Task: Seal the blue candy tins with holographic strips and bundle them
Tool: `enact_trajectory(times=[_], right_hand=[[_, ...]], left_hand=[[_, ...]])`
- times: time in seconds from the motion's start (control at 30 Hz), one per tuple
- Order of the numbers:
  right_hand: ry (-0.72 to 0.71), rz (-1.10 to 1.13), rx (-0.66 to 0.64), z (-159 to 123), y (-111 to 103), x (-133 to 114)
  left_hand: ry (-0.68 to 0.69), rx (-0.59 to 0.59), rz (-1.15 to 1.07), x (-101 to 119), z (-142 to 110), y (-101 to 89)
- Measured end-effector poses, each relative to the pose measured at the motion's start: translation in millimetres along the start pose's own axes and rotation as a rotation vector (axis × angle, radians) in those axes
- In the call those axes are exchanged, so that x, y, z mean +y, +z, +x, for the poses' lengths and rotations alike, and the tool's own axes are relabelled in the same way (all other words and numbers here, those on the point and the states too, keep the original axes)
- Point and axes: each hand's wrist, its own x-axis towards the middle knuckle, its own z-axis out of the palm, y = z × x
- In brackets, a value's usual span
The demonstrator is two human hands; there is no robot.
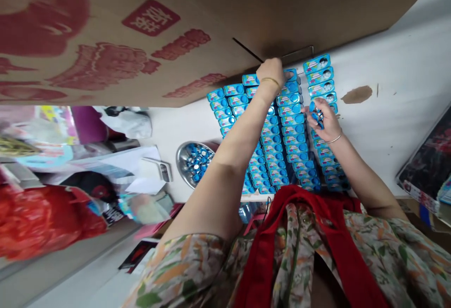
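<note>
Rows of small blue printed packs (294, 130) lie on the white table, several showing a round blue piece on top. My left hand (272, 71) reaches over the far end of the rows with its fingers bent down at a pack; its fingertips are mostly hidden. My right hand (328, 122) is above the rightmost column, its fingers curled around several small round blue-and-silver caps (317, 119). A metal bowl (178, 160) full of similar caps stands left of the rows, partly behind my left forearm.
A large cardboard box (211, 21) with red print looms over the table's far side. Papers, a white device (153, 169) and a red plastic bag (45, 223) clutter the left. A dark framed item (428, 157) lies at the right edge. The white table (373, 134) has a brown patch.
</note>
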Motion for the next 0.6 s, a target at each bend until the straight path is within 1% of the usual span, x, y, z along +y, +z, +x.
enact_trajectory(times=[0.03, 0.07, 0.1, 0.17, 0.2, 0.23, 0.27, 0.3, 0.37, 0.43, 0.5, 0.53, 0.6], right_hand=[[-0.009, 0.011, -0.001, 0, 0, -1], [-0.019, 0.021, -0.004, -1, -1, -2], [-0.03, 0.032, -0.003, -1, -2, -3], [-0.057, 0.055, 0.008, 1, -5, -2], [-0.076, 0.068, 0.017, 2, -6, -2], [-0.094, 0.079, 0.023, 4, -8, -2], [-0.107, 0.084, 0.024, 5, -10, -3], [-0.114, 0.083, 0.021, 6, -13, -4], [-0.112, 0.075, 0.013, 7, -19, -7], [-0.113, 0.077, 0.015, 6, -25, -13], [-0.125, 0.085, 0.017, 4, -32, -19], [-0.126, 0.087, 0.014, 2, -34, -22], [-0.112, 0.086, 0.003, -1, -38, -26]], left_hand=[[0.079, 0.017, -0.078, -1, -10, 2.7], [0.192, 0.01, -0.191, -1, -21, 7.2], [0.326, -0.021, -0.325, -2, -32, 13.6], [0.568, -0.149, -0.573, -3, -53, 30.2], [0.638, -0.211, -0.661, -3, -60, 39.2], [0.665, -0.249, -0.721, -1, -64, 47.5], [0.654, -0.254, -0.758, 2, -65, 54.4], [0.618, -0.233, -0.773, 7, -62, 59.2], [0.526, -0.146, -0.735, 19, -46, 60.5], [0.432, -0.041, -0.603, 36, -23, 50.8], [0.328, 0.017, -0.417, 54, -2, 34.1], [0.277, 0.009, -0.32, 63, 7, 25.0], [0.203, -0.063, -0.158, 78, 20, 8.7]])
